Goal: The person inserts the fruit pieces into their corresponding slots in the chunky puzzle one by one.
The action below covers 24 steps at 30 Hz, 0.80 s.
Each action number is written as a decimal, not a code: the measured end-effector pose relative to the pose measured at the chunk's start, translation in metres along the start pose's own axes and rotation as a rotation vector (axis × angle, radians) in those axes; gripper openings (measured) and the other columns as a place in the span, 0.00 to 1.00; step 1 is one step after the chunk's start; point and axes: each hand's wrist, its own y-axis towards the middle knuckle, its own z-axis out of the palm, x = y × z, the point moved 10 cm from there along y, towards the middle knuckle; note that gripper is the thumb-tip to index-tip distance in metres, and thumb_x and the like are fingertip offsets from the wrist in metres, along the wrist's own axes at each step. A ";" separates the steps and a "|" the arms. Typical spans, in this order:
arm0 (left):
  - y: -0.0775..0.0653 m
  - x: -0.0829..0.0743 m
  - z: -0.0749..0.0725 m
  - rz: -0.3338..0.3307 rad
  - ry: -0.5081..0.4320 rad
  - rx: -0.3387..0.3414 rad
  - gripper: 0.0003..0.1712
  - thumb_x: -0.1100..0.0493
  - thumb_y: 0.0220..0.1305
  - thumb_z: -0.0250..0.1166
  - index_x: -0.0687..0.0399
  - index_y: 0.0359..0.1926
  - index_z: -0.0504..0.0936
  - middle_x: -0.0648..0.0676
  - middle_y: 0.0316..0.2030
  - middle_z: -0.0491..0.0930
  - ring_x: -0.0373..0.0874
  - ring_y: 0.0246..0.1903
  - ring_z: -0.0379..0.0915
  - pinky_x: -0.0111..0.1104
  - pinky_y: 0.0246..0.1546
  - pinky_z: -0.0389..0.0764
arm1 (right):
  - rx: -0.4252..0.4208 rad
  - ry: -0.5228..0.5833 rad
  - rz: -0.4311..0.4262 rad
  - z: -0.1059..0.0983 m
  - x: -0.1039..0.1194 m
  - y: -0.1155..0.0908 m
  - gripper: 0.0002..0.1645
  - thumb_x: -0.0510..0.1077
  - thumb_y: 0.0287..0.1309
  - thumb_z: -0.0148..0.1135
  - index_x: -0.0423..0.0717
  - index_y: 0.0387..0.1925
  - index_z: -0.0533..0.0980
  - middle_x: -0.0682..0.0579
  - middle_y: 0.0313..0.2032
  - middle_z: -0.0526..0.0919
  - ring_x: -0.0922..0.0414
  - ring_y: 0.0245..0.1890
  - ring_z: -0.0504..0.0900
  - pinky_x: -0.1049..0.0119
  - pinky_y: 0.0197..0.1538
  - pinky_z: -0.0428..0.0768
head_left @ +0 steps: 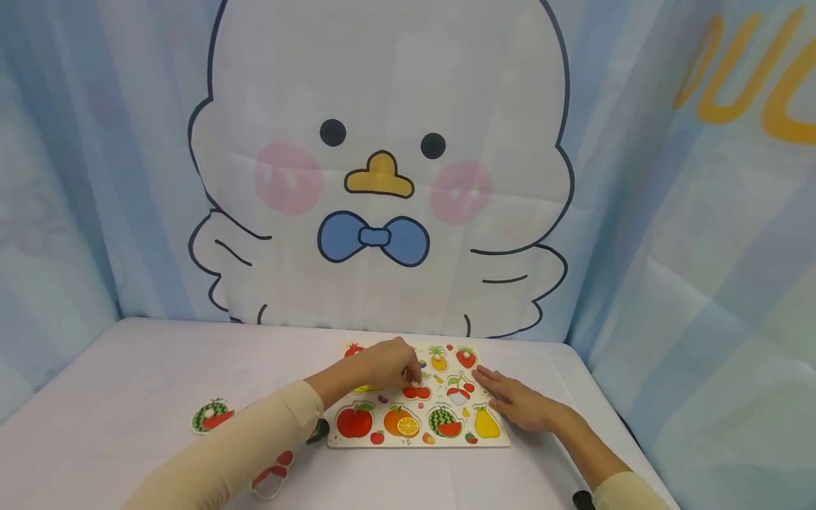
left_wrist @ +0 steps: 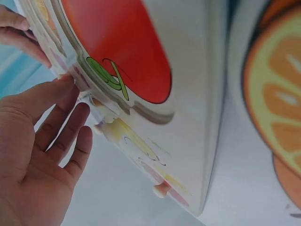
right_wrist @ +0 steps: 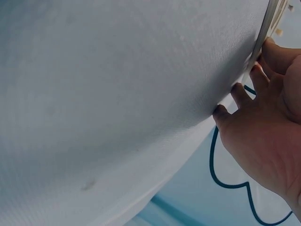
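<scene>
One white rectangular fruit-puzzle board: lies flat in my head view.
Left hand: narrowed, pinching the flat red double-fruit piece under its fingertips, mid-board.
Right hand: fingers spread, touching the board's right edge.

The white-covered table supports a fruit puzzle board; a watermelon piece, a red-and-white piece and a dark object lie left of the board.
</scene>
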 end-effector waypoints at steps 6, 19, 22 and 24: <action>-0.009 0.000 0.001 -0.002 0.007 0.017 0.15 0.62 0.67 0.71 0.42 0.51 0.91 0.40 0.42 0.86 0.35 0.34 0.74 0.23 0.38 0.78 | -0.002 0.008 0.009 0.003 -0.004 0.001 0.38 0.48 0.76 0.55 0.54 0.82 0.56 0.44 0.83 0.52 0.34 0.81 0.50 0.29 0.76 0.52; -0.037 0.007 0.001 -0.018 -0.090 0.043 0.19 0.59 0.68 0.70 0.39 0.59 0.88 0.41 0.45 0.87 0.35 0.40 0.75 0.25 0.41 0.78 | 0.000 0.020 -0.005 0.004 -0.004 0.001 0.38 0.47 0.76 0.55 0.52 0.82 0.56 0.45 0.83 0.52 0.35 0.81 0.49 0.30 0.76 0.52; -0.045 0.006 -0.002 -0.004 -0.077 0.034 0.19 0.59 0.68 0.71 0.39 0.58 0.88 0.42 0.46 0.87 0.36 0.43 0.75 0.25 0.43 0.77 | -0.001 0.022 -0.011 0.003 -0.002 0.002 0.38 0.47 0.76 0.55 0.52 0.82 0.56 0.45 0.83 0.52 0.34 0.81 0.49 0.30 0.77 0.51; -0.050 0.007 -0.004 -0.004 -0.079 0.029 0.19 0.59 0.67 0.72 0.39 0.58 0.88 0.44 0.47 0.87 0.37 0.44 0.78 0.25 0.42 0.80 | -0.003 0.022 -0.012 0.002 -0.002 0.002 0.38 0.47 0.77 0.55 0.52 0.82 0.56 0.45 0.83 0.52 0.35 0.81 0.48 0.30 0.77 0.50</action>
